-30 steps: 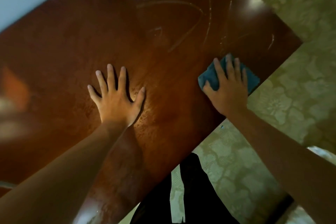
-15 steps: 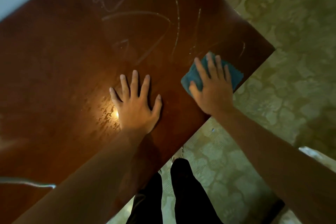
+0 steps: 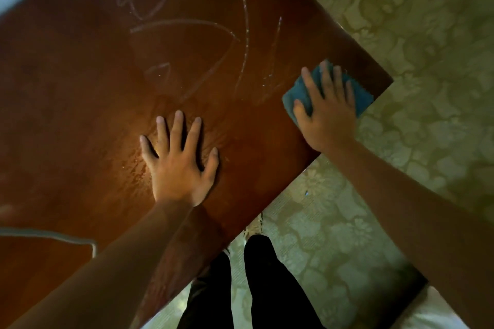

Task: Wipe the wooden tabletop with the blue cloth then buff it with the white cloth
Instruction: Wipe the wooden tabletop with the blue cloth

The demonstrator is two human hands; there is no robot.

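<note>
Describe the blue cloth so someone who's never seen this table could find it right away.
Start at the reddish-brown wooden tabletop and follow its near edge to the right-hand corner by the patterned floor. There the right hand lies flat on the blue cloth, the only fabric on the wood; the left hand rests on bare wood.

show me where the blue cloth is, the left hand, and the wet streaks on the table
Blue cloth [image 3: 361,96]: head view, bare corner right of the fingers.
Left hand [image 3: 177,168]: head view, back of the hand.
Wet streaks [image 3: 246,35]: head view, long curved streak on the table.
</note>
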